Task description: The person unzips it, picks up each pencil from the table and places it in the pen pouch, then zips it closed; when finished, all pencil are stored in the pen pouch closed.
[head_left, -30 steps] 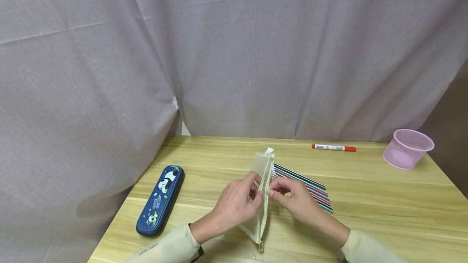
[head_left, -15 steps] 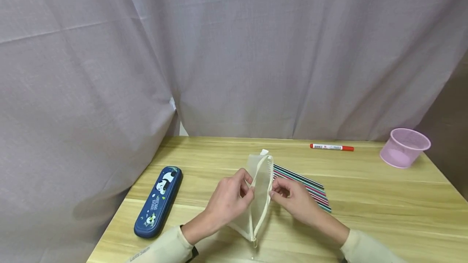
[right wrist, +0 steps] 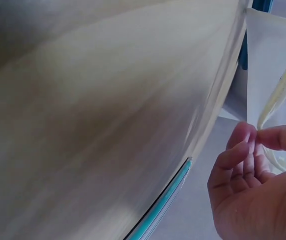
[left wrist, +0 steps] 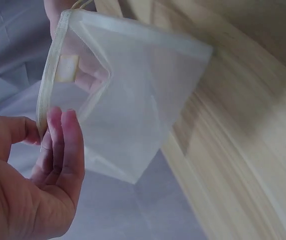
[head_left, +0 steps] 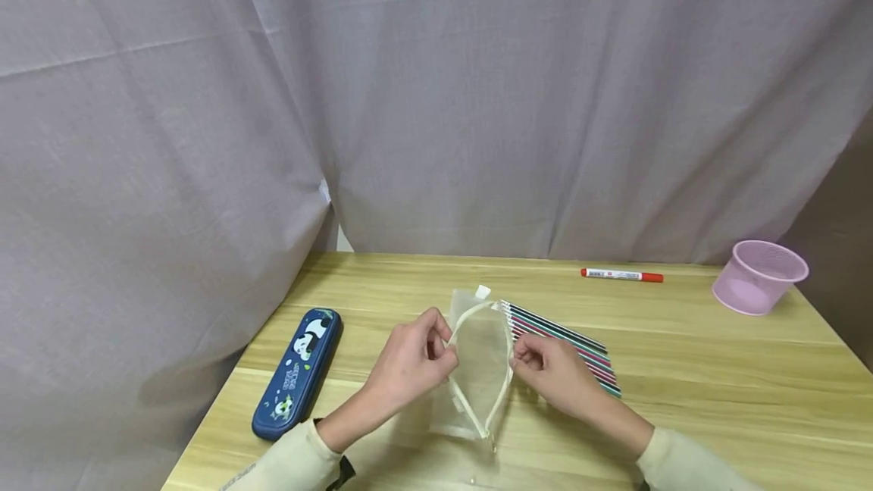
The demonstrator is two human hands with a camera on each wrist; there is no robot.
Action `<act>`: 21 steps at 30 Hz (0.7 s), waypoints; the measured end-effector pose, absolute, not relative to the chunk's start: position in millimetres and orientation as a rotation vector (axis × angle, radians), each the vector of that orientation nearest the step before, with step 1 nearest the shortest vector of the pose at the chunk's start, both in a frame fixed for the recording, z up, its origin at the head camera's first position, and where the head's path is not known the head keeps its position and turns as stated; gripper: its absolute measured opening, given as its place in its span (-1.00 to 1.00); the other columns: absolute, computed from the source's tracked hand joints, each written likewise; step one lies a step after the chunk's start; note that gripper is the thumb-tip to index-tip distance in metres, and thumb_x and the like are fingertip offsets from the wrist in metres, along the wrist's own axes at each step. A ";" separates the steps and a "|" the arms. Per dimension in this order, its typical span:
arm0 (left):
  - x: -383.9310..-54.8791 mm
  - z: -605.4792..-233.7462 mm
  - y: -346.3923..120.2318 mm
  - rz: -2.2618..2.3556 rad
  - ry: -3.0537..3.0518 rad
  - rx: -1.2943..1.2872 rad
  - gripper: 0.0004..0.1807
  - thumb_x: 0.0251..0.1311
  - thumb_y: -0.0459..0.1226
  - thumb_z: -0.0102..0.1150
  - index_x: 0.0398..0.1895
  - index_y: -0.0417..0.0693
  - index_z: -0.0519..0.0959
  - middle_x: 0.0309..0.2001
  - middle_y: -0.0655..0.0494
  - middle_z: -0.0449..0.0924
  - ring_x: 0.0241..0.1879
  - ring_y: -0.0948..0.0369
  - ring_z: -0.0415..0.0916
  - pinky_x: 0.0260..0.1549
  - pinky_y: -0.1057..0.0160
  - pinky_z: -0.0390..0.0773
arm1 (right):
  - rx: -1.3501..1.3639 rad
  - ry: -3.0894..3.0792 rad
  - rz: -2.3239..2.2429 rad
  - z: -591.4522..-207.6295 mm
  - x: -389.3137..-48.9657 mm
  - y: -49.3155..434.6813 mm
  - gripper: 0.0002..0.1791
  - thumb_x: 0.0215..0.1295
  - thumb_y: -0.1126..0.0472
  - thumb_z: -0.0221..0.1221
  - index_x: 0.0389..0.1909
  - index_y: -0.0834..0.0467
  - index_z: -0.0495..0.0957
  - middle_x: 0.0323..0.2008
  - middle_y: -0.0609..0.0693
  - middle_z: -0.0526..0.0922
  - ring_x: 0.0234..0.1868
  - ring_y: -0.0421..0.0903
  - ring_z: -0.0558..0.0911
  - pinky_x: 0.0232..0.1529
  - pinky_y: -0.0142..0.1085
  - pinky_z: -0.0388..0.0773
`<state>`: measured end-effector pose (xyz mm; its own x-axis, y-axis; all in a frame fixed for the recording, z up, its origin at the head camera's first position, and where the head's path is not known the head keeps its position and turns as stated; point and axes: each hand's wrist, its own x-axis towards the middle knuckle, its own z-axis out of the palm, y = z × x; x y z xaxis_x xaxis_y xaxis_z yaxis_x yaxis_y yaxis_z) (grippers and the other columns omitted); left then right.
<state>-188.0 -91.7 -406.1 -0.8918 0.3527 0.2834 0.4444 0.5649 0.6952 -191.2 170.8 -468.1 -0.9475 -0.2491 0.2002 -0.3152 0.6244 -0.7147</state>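
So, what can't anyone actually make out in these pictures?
How many striped pencils there are: head view, the right hand hides part of them.
Inside of the blue panda case: head view, its closed top hides it.
Small print on the red-and-white marker: head view, too small to read.
The rest of the translucent pouch: right wrist view, cut off by the right edge.
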 end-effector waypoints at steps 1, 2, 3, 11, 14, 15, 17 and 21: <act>-188.7 -405.6 -93.6 -1.250 -2.696 -0.675 -0.84 0.09 -0.41 0.28 -0.32 0.01 0.54 -0.61 0.32 0.58 -0.66 0.47 0.45 -0.63 0.44 0.43 | 0.462 -2.775 1.207 -468.5 -191.8 172.1 -0.83 0.31 0.24 0.33 -0.42 -0.07 0.59 -0.56 -0.27 0.52 -0.53 -0.38 0.44 -0.43 -0.46 0.45; -189.4 -405.0 -95.3 -1.256 -2.709 -0.669 -0.83 0.08 -0.41 0.28 -0.33 0.01 0.54 -0.62 0.32 0.58 -0.66 0.46 0.46 -0.63 0.43 0.44 | 0.450 -2.788 1.177 -468.6 -192.2 173.5 -0.82 0.31 0.24 0.33 -0.43 -0.07 0.59 -0.57 -0.27 0.51 -0.55 -0.38 0.43 -0.44 -0.46 0.43; -189.9 -404.4 -96.6 -1.256 -2.723 -0.660 -0.83 0.08 -0.41 0.28 -0.34 0.03 0.54 -0.62 0.32 0.59 -0.66 0.45 0.48 -0.63 0.43 0.44 | 0.445 -2.799 1.150 -468.7 -192.4 174.9 -0.83 0.31 0.23 0.33 -0.44 -0.08 0.59 -0.58 -0.28 0.50 -0.57 -0.38 0.41 -0.45 -0.45 0.41; -188.7 -404.1 -93.8 -1.823 -2.733 -0.612 -0.92 0.24 -0.41 0.27 -0.33 -0.14 0.54 -0.54 0.09 0.67 -0.63 0.20 0.66 -0.53 0.10 0.77 | 0.497 -2.863 1.292 -471.3 -195.2 176.5 -0.89 0.38 0.22 0.31 -0.37 0.00 0.65 -0.58 -0.13 0.64 -0.70 -0.28 0.54 -0.56 -0.40 0.52; -187.9 -409.0 -88.5 -2.090 -2.688 -0.527 -0.93 0.25 -0.43 0.22 -0.30 -0.20 0.51 -0.52 0.06 0.64 -0.62 0.21 0.63 -0.47 0.09 0.80 | 0.567 -2.859 1.357 -474.3 -197.5 172.8 -0.91 0.38 0.23 0.32 -0.36 0.05 0.66 -0.56 -0.09 0.67 -0.68 -0.28 0.56 -0.61 -0.39 0.54; -187.7 -411.0 -86.7 -2.145 -2.675 -0.488 -0.93 0.23 -0.43 0.21 -0.30 -0.19 0.51 -0.52 0.07 0.62 -0.62 0.22 0.62 -0.47 0.12 0.80 | 0.588 -2.857 1.362 -475.3 -198.2 171.6 -0.91 0.38 0.22 0.32 -0.36 0.05 0.66 -0.56 -0.09 0.67 -0.67 -0.29 0.55 -0.62 -0.39 0.53; -187.8 -415.1 -82.9 -2.205 -2.661 -0.420 -0.93 0.21 -0.44 0.18 -0.30 -0.17 0.50 -0.52 0.09 0.58 -0.63 0.23 0.59 -0.48 0.14 0.79 | 0.614 -2.857 1.368 -476.5 -199.5 169.9 -0.91 0.37 0.22 0.33 -0.36 0.06 0.66 -0.56 -0.10 0.66 -0.67 -0.31 0.54 -0.63 -0.40 0.52; -190.5 -423.5 -77.5 -2.208 -2.666 -0.320 -0.91 0.18 -0.44 0.18 -0.33 -0.12 0.48 -0.54 0.10 0.56 -0.65 0.23 0.57 -0.53 0.20 0.76 | 0.629 -2.870 1.340 -474.5 -201.7 171.9 -0.91 0.36 0.18 0.35 -0.36 0.04 0.68 -0.55 -0.11 0.66 -0.65 -0.32 0.55 -0.61 -0.41 0.52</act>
<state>-190.5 -77.5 -423.5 -0.9280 0.3459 -0.1385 -0.0716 0.1993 0.9773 -201.7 171.9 -474.5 -0.9204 -0.3820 0.0835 -0.3092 0.5803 -0.7534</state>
